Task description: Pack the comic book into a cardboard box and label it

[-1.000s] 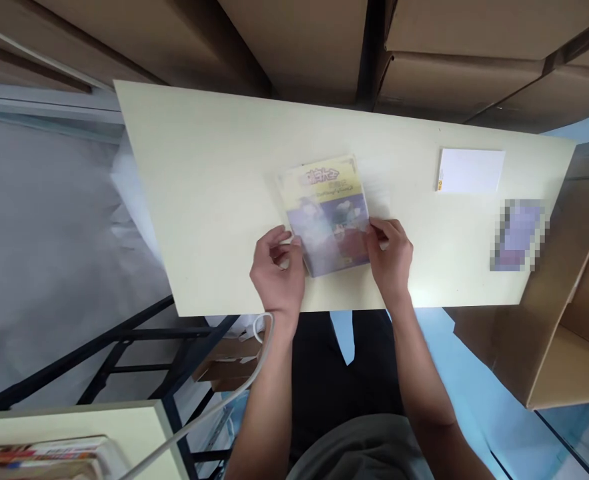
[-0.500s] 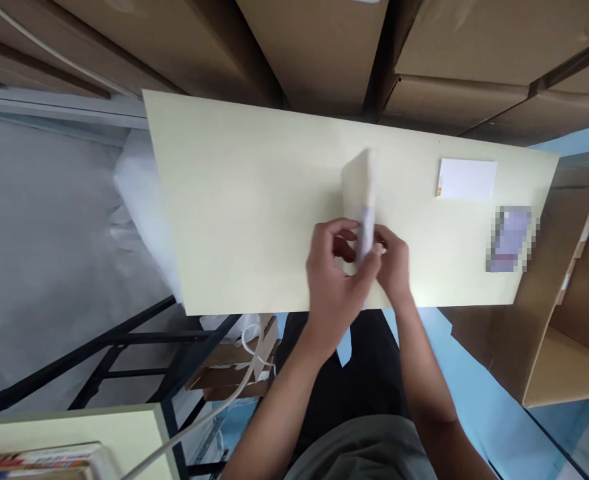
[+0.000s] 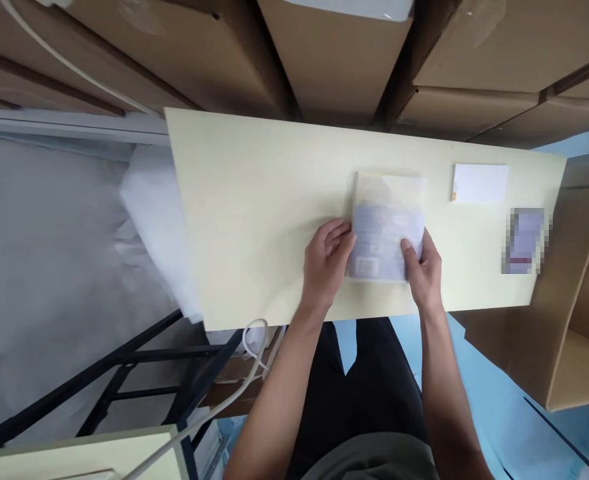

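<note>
A book (image 3: 387,227) with a pale cover and a lavender lower part lies broad side up in front of me, slightly blurred. A barcode shows near its lower left corner. My right hand (image 3: 425,270) grips the right edge, its thumb on the cover and its fingers along the side and partly hidden. At the left edge, my left hand (image 3: 327,263) has its thumb and curled fingers closed about the book's side. The book is over the pale table (image 3: 254,220); whether it rests fully on the surface I cannot tell.
A white flat box or pad (image 3: 480,183) lies to the right, with a pixelated phone-like item (image 3: 524,241) nearer the table's right end. Cardboard boxes (image 3: 344,63) line the far edge. An open carton (image 3: 557,333) stands at the right. A white cable (image 3: 244,387) hangs at lower left.
The book has turned from standing on edge to showing its broad face. My right hand has moved right with its edge, and my hands are farther apart. The view has shifted slightly.
</note>
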A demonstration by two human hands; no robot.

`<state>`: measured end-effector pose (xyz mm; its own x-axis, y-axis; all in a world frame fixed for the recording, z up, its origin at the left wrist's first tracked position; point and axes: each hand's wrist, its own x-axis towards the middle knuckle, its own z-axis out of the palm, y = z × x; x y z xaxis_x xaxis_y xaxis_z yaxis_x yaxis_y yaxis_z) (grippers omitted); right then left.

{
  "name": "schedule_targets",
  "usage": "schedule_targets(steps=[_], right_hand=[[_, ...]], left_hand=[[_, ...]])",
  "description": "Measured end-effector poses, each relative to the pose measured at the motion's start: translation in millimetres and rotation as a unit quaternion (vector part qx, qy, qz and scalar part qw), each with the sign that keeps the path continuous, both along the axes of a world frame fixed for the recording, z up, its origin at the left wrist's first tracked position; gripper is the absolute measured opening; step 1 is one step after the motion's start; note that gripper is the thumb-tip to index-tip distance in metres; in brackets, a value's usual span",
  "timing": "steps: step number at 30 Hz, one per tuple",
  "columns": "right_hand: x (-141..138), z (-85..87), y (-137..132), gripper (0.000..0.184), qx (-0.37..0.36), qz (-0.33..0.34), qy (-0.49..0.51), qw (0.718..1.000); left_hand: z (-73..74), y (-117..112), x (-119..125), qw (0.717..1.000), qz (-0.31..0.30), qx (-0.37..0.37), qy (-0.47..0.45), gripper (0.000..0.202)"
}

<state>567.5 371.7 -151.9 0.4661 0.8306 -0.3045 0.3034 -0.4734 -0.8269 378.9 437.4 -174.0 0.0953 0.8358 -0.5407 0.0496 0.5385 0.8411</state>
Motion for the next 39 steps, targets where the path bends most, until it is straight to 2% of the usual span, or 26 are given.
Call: schedule_targets(steps=[4,9,12,14,16,18,22,26,33,36,39], right_hand=[[-66.3,-9.8,14.7,0.063,0.003,-0.007,-0.019,1.0],[-168.4,-30.8,60.7,0.07,0.002,0.04,-0.046,0.998],[-216.2,-44.6,86.1,0.069,0.013,0.046,-0.136,0.99],[-234.6,-51.8,95.5,0.07,0.022,0.028,-0.209,0.977],[-242.9,-55.9,99.2,0.069,0.034,0.012,-0.267,0.963],[-245.2,-56.8,99.9,0.069,0.039,0.006,-0.291,0.956],[-246.2,-53.8,101.0,0.071,0.023,0.0,-0.273,0.962],[-247.5,-51.6,103.3,0.073,0.015,-0.006,-0.26,0.965],[-239.7,-56.5,103.4,0.067,0.008,0.054,-0.24,0.969],[-237.7,-62.4,105.0,0.067,0.012,0.079,-0.259,0.962],[-234.5,-69.4,109.7,0.069,0.001,0.112,-0.284,0.952]], left_hand=[[4.2,25.6,-49.8,0.999,0.037,-0.001,0.021,0.039],[-7.4,49.5,-130.1,0.985,0.1,0.059,0.13,0.041],[-16.9,57.4,-158.9,0.954,0.093,0.136,0.25,0.042],[-23.4,58.6,-163.0,0.923,0.072,0.187,0.328,0.04],[-30.3,56.6,-158.0,0.899,0.054,0.22,0.376,0.041],[-36.9,52.7,-149.7,0.888,0.055,0.235,0.393,0.045],[-45.6,47.1,-141.2,0.884,0.066,0.238,0.398,0.05],[-47.0,48.4,-143.4,0.885,0.061,0.231,0.399,0.051],[-49.1,53.8,-140.3,0.895,0.075,0.203,0.39,0.052],[-58.9,54.6,-139.5,0.898,0.097,0.227,0.363,0.053],[-73.5,59.3,-139.5,0.878,0.117,0.287,0.364,0.05]])
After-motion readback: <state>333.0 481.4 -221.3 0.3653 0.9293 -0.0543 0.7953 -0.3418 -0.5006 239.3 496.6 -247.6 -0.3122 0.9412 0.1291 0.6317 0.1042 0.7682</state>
